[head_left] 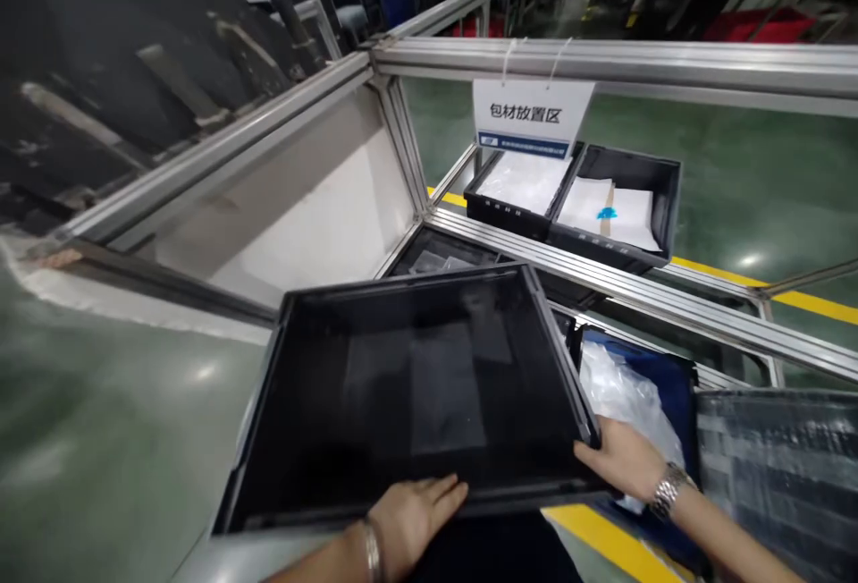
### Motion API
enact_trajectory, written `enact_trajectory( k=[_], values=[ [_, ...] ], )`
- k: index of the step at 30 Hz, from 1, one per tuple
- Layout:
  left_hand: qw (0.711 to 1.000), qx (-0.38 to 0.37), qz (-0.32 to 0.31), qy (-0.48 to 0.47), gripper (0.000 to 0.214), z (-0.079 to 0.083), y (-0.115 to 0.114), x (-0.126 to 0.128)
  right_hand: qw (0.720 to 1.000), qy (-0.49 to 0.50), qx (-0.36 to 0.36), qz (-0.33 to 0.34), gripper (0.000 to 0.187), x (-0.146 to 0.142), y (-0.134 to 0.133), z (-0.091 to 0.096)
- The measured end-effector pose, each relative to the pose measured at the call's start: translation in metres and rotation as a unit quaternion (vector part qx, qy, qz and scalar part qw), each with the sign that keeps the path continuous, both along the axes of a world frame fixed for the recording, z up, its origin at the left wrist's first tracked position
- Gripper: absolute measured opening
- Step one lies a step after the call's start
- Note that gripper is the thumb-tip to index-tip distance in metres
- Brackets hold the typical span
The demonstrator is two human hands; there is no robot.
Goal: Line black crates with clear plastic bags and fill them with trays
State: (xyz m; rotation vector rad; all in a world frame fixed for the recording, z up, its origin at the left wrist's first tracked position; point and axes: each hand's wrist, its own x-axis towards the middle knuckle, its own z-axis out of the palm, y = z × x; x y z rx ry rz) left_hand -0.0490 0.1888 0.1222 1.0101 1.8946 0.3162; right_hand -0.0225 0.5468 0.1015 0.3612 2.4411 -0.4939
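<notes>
A: As both hands share its near rim, where is the tray [429, 395]?

B: Centre, tilted, above the floor. The left hand [408, 516] presses flat at 6 o'clock; the right hand [620, 458] grasps the corner at 4, apparently steadying it.

A: Beyond?

B: The frame [603, 64] at 12; bins [576, 198] and sign [533, 114] at 1.

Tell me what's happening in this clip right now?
A person holds a large black tray with both hands at an aluminium rack. The left hand lies on the tray's near rim; the right hand takes its near right corner. The tray looks empty. Behind it on the rack sit two black bins of white sheets under a hanging sign. A clear plastic bag lies beside the right hand.
</notes>
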Motion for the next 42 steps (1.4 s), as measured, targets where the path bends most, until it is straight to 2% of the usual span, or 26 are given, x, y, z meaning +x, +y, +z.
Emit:
enact_trajectory(
  k=[2,4,6,7,8,10,12,13,14,15,16,17,18,19,21,23,25,27,32,34,36,38,39,40,42],
  values=[
    [0.999,0.01,0.016,0.032,0.066,0.009,-0.004,-0.006,0.999,-0.004,-0.028,-0.044,0.028,0.012,-0.009,-0.005],
    [0.996,0.007,0.051,0.079,0.051,0.014,-0.015,-0.025,0.995,0.011,-0.053,-0.088,0.032,0.018,-0.029,-0.003],
    [0.984,-0.029,0.098,0.145,0.04,0.018,-0.031,-0.051,0.988,0.02,-0.099,-0.113,0.039,0.022,-0.055,0.007],
    [0.975,-0.054,0.12,0.18,0.036,0.021,-0.041,-0.065,0.987,0.019,-0.123,-0.103,0.043,0.023,-0.067,0.016],
    [0.965,-0.076,0.137,0.212,0.034,0.024,-0.05,-0.078,0.987,0.013,-0.146,-0.068,0.046,0.023,-0.078,0.026],
    [0.95,-0.107,0.148,0.254,0.035,0.035,-0.066,-0.098,0.981,0.012,-0.186,0.062,0.05,0.018,-0.093,0.05],
    [0.94,-0.128,0.145,0.279,0.038,0.049,-0.074,-0.102,0.96,0.077,-0.188,0.192,0.043,0.003,-0.099,0.071],
    [0.939,-0.126,0.142,0.287,0.038,0.056,-0.073,-0.098,0.946,0.123,-0.177,0.24,0.034,-0.008,-0.1,0.079],
    [0.941,-0.108,0.144,0.288,0.036,0.061,-0.069,-0.089,0.933,0.162,-0.162,0.279,0.034,-0.02,-0.103,0.084],
    [0.945,-0.072,0.152,0.279,0.033,0.064,-0.061,-0.075,0.919,0.181,-0.147,0.318,0.05,-0.032,-0.107,0.085],
    [0.95,-0.021,0.17,0.262,0.031,0.065,-0.049,-0.058,0.906,0.17,-0.134,0.363,0.066,-0.042,-0.112,0.082],
    [0.952,0.037,0.192,0.237,0.035,0.063,-0.035,-0.039,0.894,0.131,-0.123,0.41,0.073,-0.051,-0.118,0.077],
    [0.949,0.088,0.218,0.21,0.046,0.059,-0.019,-0.018,0.881,0.074,-0.108,0.454,0.07,-0.056,-0.125,0.07],
    [0.942,0.109,0.249,0.195,0.061,0.053,-0.001,0.003,0.867,0.018,-0.089,0.49,0.06,-0.059,-0.131,0.062],
    [0.94,0.08,0.262,0.203,0.07,0.037,0.034,0.037,0.842,-0.046,-0.064,0.533,0.04,-0.059,-0.14,0.047],
    [0.936,0.02,0.25,0.247,0.057,0.021,0.061,0.06,0.83,-0.048,-0.073,0.551,0.033,-0.056,-0.143,0.036],
    [0.93,-0.017,0.249,0.268,0.041,0.01,0.075,0.07,0.821,-0.02,-0.088,0.564,0.027,-0.054,-0.143,0.028],
    [0.927,-0.029,0.271,0.257,0.031,0.004,0.077,0.074,0.813,-0.006,-0.08,0.577,0.027,-0.052,-0.146,0.023],
    [0.909,-0.029,0.326,0.257,0.023,0.001,0.061,0.086,0.819,0.015,-0.06,0.57,0.023,-0.038,-0.161,0.016],
    [0.91,0.005,0.315,0.269,0.025,0.003,0.049,0.091,0.822,0.042,-0.078,0.562,0.021,-0.033,-0.162,0.017],
    [0.918,0.074,0.28,0.271,0.038,0.007,0.031,0.088,0.826,0.072,-0.092,0.552,0.022,-0.031,-0.156,0.018],
    [0.925,0.133,0.228,0.273,0.065,0.012,0.003,0.074,0.826,0.098,-0.09,0.547,0.022,-0.031,-0.143,0.019],
    [0.927,0.139,0.201,0.283,0.08,0.015,-0.014,0.061,0.825,0.105,-0.089,0.548,0.023,-0.032,-0.135,0.019],
    [0.929,0.124,0.176,0.301,0.093,0.019,-0.031,0.045,0.823,0.106,-0.09,0.551,0.024,-0.033,-0.125,0.018],
    [0.925,0.043,0.135,0.352,0.106,0.027,-0.061,0.006,0.824,0.099,-0.103,0.548,0.028,-0.036,-0.103,0.013]
  ],
)
